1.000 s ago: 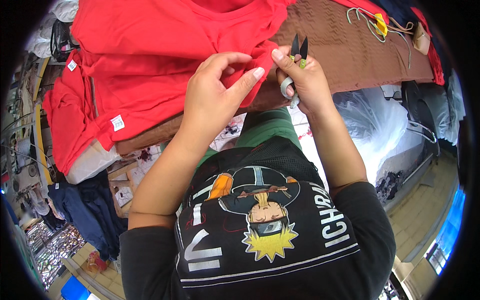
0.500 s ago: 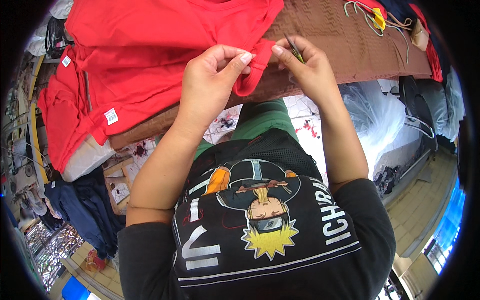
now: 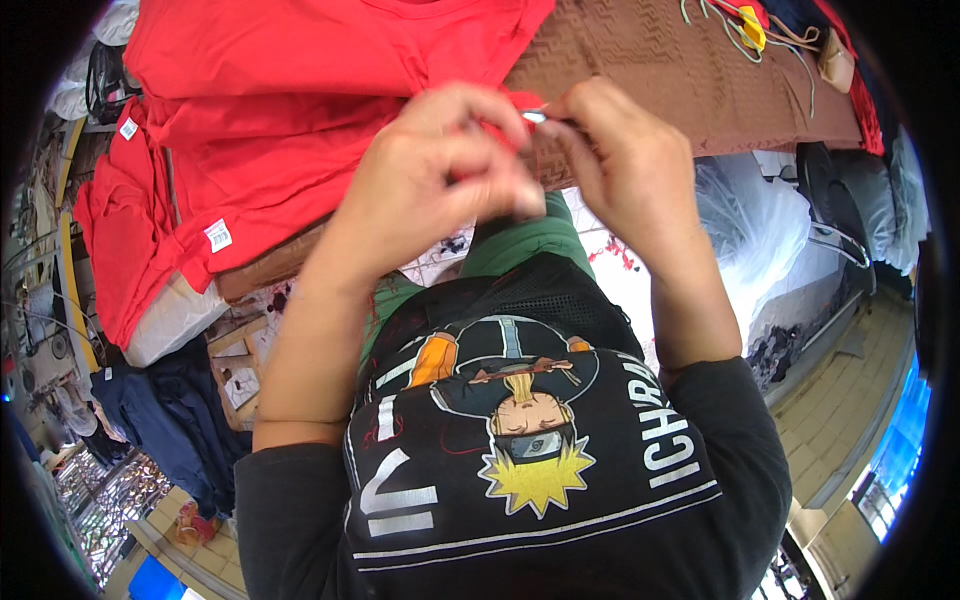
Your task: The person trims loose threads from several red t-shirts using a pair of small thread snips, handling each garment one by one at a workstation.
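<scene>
A red garment lies spread over the brown patterned cloth of the work surface, partly behind my left hand. My left hand is blurred by motion in front of its near right part. Its thumb and fingers look apart, and I see nothing held between them. My right hand is closed around small thread snips, whose metal tip shows beside the thumb and points at the garment's edge. Most of the snips are hidden by the fingers.
On the brown cloth, cords with a yellow piece lie at the far right. Clear plastic bags stand below the right edge. Dark blue clothing hangs at the left. Scraps and threads litter the floor.
My left hand has let go of the red hem it pinched and shifted slightly nearer. The hem has dropped back, and my right hand has turned with the snips.
</scene>
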Tool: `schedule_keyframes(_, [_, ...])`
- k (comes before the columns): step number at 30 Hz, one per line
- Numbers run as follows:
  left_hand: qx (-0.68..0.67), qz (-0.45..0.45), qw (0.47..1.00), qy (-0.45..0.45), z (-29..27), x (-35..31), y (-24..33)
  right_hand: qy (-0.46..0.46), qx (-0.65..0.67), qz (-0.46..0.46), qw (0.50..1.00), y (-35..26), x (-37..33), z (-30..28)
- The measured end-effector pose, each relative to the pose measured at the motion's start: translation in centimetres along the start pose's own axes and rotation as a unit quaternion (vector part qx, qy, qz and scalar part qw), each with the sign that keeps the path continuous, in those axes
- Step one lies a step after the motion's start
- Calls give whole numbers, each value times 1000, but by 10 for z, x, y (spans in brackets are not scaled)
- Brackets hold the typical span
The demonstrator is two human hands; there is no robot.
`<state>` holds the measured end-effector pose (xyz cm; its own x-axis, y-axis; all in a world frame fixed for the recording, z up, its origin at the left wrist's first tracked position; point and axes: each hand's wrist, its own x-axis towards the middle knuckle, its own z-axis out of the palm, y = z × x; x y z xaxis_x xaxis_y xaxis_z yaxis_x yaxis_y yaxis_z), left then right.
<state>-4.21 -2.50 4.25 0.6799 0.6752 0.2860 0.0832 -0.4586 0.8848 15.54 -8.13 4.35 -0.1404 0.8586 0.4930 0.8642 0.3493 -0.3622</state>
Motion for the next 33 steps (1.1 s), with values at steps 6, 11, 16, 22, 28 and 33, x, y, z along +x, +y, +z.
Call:
schedule_keyframes(6, [102,21,993,-63,-19,1,19,72,166,161,970,24,3,-13])
schedule_keyframes(11, [421,75,897,112,32,5,-16,32,229,170,958,22,1,-7])
schedule_keyframes(16, [67,-132,980,132,20,6,-17,12,232,126,964,19,0,-5])
schedule_keyframes(22, [-1,-172,978,114,14,3,-1,-3,329,113,937,14,5,25])
schedule_keyframes(28, [-240,-112,958,113,17,0,-12,75,434,149,885,12,6,41])
schedule_keyframes(33, [-203,-121,956,171,31,2,-12,76,458,177,868,5,5,46])
